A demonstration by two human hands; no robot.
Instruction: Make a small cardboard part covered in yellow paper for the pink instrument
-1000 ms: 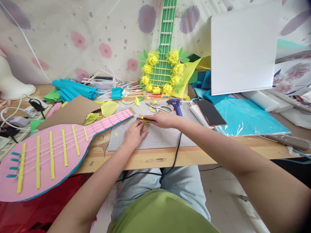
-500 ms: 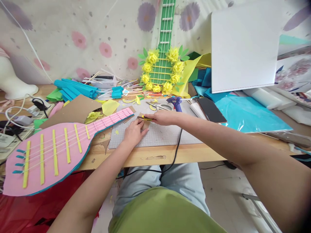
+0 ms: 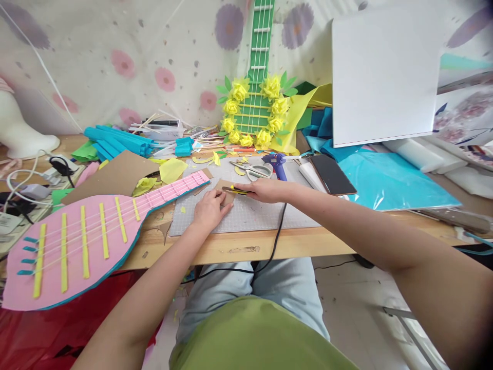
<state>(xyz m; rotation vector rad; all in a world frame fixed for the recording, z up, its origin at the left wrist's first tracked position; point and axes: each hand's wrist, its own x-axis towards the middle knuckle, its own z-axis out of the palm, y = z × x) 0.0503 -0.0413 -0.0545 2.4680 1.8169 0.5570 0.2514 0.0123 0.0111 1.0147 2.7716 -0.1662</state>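
Observation:
My right hand (image 3: pixel 265 190) is closed round a yellow-and-black utility knife (image 3: pixel 235 190), its blade end pointing left over a small brown cardboard piece (image 3: pixel 225 184). My left hand (image 3: pixel 210 209) holds that cardboard down against the grey cutting mat (image 3: pixel 246 221), fingers at its left side and thumb toward the knife. Part of the cardboard is hidden beneath both hands. Just beyond my right hand lie scissors (image 3: pixel 257 170) and a purple hot glue gun (image 3: pixel 278 165). The neck of a pink paper guitar (image 3: pixel 73 241) reaches close to my left hand.
A green paper guitar with yellow flowers (image 3: pixel 252 113) leans at the back. To the right are a black phone (image 3: pixel 333 174), blue wrapped sheets (image 3: pixel 393 180) and a white board (image 3: pixel 385 77). A black cord (image 3: pixel 278 241) hangs over the table edge. Brown cardboard (image 3: pixel 111 177) lies left.
The knife and my right hand have shifted slightly right and toward me over the cardboard, uncovering more of it. My left hand stays nearly in place. The whole view has moved slightly.

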